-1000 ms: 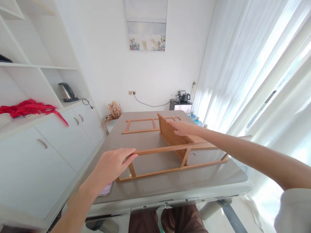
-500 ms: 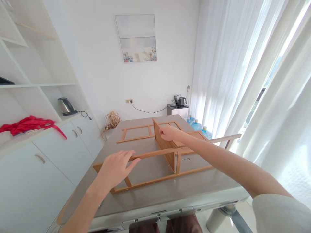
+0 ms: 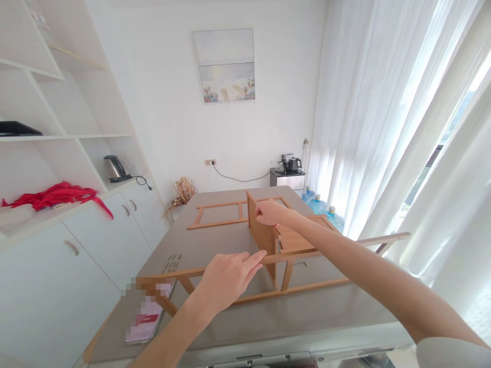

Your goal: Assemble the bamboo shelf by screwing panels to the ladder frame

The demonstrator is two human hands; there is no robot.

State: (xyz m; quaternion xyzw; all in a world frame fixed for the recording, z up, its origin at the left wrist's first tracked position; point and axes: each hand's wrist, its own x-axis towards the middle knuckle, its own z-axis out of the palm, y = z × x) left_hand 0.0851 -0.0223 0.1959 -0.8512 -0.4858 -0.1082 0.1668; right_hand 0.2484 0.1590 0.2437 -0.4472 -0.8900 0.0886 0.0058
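A ladder-like wooden frame (image 3: 314,285) stands on its long edge across the near part of the table. Against it, at its middle upright, a wooden panel (image 3: 264,237) stands on edge, running away from me. My right hand (image 3: 270,212) is closed over the panel's top edge near its far end. Across the frame's upper rail lies my left hand (image 3: 226,278), its fingers curled around the wood. One finger and the thumb point along the rail to the corner where panel and frame meet. The hand hides part of the rail.
Behind lie a second wooden frame (image 3: 217,225) and another panel (image 3: 307,235) on the table (image 3: 215,245). Several small screws (image 3: 172,263) sit at the left, beside a phone (image 3: 146,322). A hex key (image 3: 301,263) lies behind the near frame.
My left hand has slid right along the upper rail, close to the panel. The frame's left end has swung toward me. My right hand keeps its grip; the view has shifted, showing screws and phone.
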